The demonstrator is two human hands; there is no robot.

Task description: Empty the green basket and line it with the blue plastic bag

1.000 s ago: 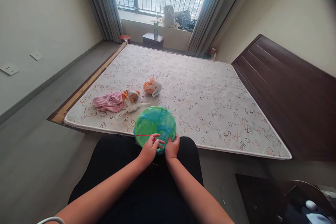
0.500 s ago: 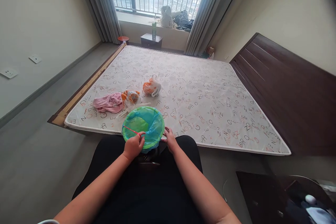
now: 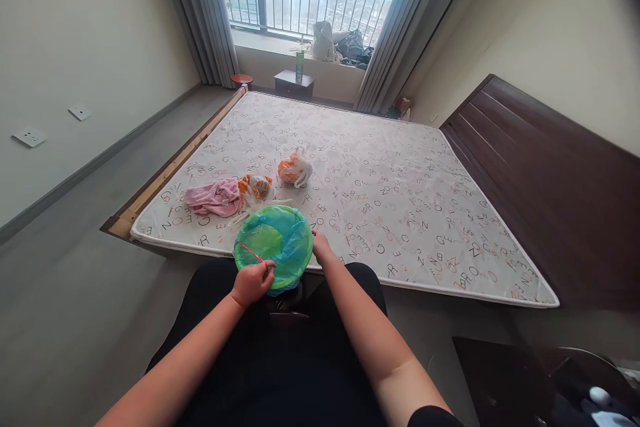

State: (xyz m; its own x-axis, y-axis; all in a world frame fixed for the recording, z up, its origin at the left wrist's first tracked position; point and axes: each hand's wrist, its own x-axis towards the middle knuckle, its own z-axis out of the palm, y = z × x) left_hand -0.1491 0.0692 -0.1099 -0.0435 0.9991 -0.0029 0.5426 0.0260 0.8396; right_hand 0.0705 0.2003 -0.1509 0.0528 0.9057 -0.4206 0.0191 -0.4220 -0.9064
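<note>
A round green trash bin (image 3: 274,212) lined with a thin blue plastic bag (image 3: 295,240) stands between my knees, against the bed's near edge. My left hand (image 3: 254,280) is closed on a thin red stick-like tool (image 3: 250,252), held over the bin's mouth; its exact kind is unclear. At the bin's right side, my right hand (image 3: 320,247) has its fingers curled against the rim and bag, their tips partly hidden. Just beyond the bin, a plastic bag with orange contents (image 3: 255,187) lies on the mattress.
The patterned mattress (image 3: 380,173) fills the middle. On it lie a pink towel (image 3: 214,197) and another plastic bag with orange contents (image 3: 295,168). A dark headboard (image 3: 545,133) rises at right. A dark low table (image 3: 495,380) stands lower right. Beyond the bed is a nightstand (image 3: 295,85).
The view has shifted slightly, so the room sits lower and further right. My right hand has moved up a little along the bin's side, its fingers more curled. My left hand keeps the red tool.
</note>
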